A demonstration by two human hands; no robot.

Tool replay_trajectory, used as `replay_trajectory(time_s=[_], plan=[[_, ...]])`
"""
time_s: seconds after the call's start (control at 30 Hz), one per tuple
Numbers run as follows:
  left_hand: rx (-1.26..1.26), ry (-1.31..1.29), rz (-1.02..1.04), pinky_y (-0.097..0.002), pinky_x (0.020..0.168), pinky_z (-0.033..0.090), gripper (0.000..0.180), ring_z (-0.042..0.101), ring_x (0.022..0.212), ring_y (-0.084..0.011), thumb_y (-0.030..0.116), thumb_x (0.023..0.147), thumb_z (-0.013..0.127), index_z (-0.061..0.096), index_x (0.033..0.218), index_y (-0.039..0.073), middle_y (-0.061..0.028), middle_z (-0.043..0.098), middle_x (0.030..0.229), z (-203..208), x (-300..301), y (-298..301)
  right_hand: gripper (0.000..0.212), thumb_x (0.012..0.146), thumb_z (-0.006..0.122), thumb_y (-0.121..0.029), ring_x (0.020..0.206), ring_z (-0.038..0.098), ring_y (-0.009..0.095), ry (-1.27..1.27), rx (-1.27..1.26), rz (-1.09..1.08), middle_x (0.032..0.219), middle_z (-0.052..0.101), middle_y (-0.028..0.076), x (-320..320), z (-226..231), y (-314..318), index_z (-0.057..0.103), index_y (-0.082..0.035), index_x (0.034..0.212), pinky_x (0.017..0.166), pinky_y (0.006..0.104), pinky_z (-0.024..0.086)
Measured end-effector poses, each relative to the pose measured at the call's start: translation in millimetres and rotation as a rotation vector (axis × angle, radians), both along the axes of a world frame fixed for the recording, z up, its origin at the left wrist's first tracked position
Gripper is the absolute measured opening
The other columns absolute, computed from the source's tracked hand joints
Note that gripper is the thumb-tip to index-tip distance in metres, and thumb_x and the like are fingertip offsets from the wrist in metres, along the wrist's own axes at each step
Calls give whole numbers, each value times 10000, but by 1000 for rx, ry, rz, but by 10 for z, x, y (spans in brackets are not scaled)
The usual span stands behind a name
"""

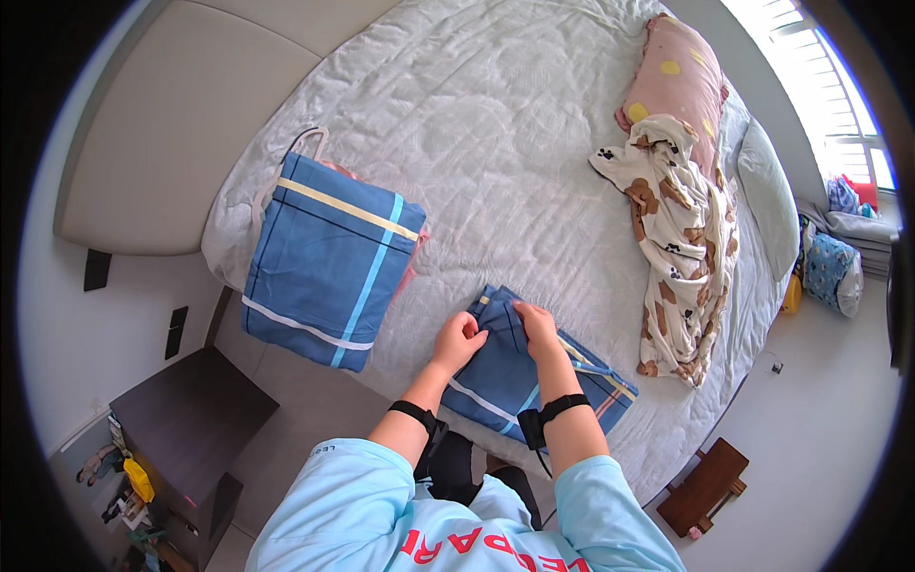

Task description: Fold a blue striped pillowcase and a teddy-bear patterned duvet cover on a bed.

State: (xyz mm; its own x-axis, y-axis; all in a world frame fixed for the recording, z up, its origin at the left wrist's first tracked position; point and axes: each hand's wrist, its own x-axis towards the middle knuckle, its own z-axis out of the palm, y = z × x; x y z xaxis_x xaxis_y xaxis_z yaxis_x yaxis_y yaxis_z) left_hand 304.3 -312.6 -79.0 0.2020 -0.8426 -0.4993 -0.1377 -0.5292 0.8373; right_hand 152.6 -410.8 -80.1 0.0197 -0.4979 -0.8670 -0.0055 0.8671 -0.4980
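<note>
Both my hands are on a blue striped cloth [496,381], partly folded, at the near edge of the bed. My left hand [459,340] is closed at its upper left corner, with the fingers curled onto the fabric. My right hand [537,329] grips the same cloth a little to the right, thumb and fingers pressed together on a fold. The cloth's right part spreads out past my right forearm, showing yellow and pale blue stripes. To the left lies a matching folded blue bundle [334,257], with pink fabric showing beneath it.
A pale quilted cover [515,143] is spread over the bed. At the right lie a crumpled white blanket with brown patches [681,248] and a pink pillow [677,71]. The padded headboard [181,124] is at the left, above a dark cabinet [191,410]. A brown wooden stool [703,486] stands lower right.
</note>
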Motion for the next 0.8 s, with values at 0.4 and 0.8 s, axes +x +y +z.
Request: replay_trajectory(time_s=[0.4, 0.8], plan=[[-90, 79, -640, -315, 756, 471, 550, 586, 949, -264, -10, 743, 523, 448, 1268, 134, -144, 568, 1125, -450, -141, -367, 258, 818, 572, -69, 768, 562, 93, -72, -453, 445, 905, 601, 27, -234, 124, 832, 558, -20, 1071, 699, 225, 449], [-639, -822, -1178, -574, 1044, 68, 591, 138, 1354, -223, 377, 804, 538, 336, 1348, 266, -39, 216, 1454, -23, -338, -107, 636, 779, 562, -114, 1065, 538, 280, 810, -535, 111, 1200, 521, 202, -1576, -160, 992, 301, -57, 1356, 899, 319, 408]])
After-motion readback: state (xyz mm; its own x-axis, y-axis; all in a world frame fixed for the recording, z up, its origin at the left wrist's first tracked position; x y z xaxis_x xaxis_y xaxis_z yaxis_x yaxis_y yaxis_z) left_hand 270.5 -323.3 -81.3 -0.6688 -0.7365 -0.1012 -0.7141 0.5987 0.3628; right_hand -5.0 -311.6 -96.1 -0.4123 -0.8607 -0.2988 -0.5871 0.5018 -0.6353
